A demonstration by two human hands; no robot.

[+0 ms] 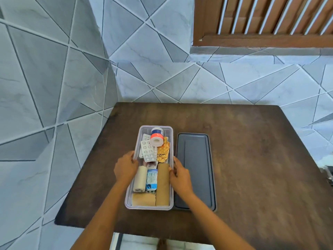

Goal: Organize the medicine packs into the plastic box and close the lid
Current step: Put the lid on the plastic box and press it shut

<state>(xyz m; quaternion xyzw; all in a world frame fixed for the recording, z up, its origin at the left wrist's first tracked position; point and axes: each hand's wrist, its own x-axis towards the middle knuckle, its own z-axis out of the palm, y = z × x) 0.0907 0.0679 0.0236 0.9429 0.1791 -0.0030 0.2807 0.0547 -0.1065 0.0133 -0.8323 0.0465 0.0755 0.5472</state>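
Observation:
A clear plastic box point(172, 188) stands on the dark wooden table point(252, 159), filled with medicine packs. Inside lie silver blister strips point(148, 150), an orange blister pack point(163, 150), a tape roll point(157, 137), a blue-white sachet point(151, 179), a cream bandage roll point(140, 179) and brown bandage rolls point(163, 184). My left hand point(126, 167) rests on the box's left rim, fingers curled over it. My right hand point(180, 175) is at the right rim, fingertips touching the tall brown roll. The dark grey lid point(195, 170) lies flat beside the box on its right.
The table stands against a tiled wall point(162, 78), with a tiled wall also on the left. A wooden louvred shutter point(261, 18) is up at the back right. Bare tabletop stretches to the right of the lid and behind the box.

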